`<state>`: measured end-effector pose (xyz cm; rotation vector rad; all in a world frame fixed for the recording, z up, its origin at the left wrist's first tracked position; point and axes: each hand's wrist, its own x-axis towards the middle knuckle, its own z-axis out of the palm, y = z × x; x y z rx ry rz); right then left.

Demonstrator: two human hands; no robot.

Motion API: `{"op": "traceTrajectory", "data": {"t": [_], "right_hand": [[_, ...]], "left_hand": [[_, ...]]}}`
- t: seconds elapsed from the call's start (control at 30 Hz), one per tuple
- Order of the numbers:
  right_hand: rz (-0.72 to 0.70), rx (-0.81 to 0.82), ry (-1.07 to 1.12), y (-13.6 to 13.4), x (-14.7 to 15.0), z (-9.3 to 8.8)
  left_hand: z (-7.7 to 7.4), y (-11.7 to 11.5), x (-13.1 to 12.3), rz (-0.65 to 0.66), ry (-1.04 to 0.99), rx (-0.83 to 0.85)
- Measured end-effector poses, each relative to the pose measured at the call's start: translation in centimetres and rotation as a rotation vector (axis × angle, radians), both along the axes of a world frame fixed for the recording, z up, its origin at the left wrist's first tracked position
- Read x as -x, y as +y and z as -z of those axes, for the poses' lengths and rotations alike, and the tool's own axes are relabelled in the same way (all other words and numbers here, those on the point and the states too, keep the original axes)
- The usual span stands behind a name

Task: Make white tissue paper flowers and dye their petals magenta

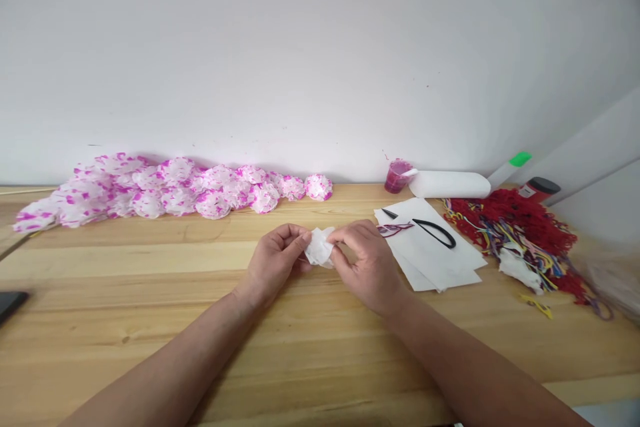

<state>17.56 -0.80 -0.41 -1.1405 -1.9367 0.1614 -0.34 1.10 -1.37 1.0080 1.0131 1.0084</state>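
My left hand (275, 261) and my right hand (364, 261) meet over the middle of the wooden table (150, 307). Both pinch a small crumpled piece of white tissue paper (319, 247) between their fingertips, just above the tabletop. A long row of finished white and pink paper flowers (170, 191) lies along the wall at the back left.
White paper sheets (430, 255) with black scissors (434, 231) lie to the right of my hands. Behind them stand a small pink cup (397, 176) and a white roll (449, 184). A heap of red and coloured strings (520, 233) fills the right side. A dark phone (9, 303) sits at the left edge.
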Motion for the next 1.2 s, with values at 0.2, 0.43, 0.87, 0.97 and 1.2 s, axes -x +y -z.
{"op": "traceTrajectory", "data": {"t": [0.2,0.43,0.87,0.97,1.2], "right_hand": [[0.059,0.223,0.136,0.0,0.0,0.3],[0.052,0.147,0.075,0.0,0.1,0.5],[0.041,0.041,-0.097,-0.1,0.2,0.5],[0.040,0.092,-0.085,-0.2,0.1,0.5],[-0.027,0.222,0.155,-0.4,-0.4,-0.4]], "left_hand": [[-0.7,-0.3,0.1,0.114,0.077,0.006],[-0.2,-0.1,0.3,0.058,0.068,0.069],[0.2,0.4,0.4,-0.011,0.075,-0.004],[0.1,0.2,0.5,0.068,-0.020,0.040],[0.2,0.3,0.6,0.071,-0.085,0.061]]}}
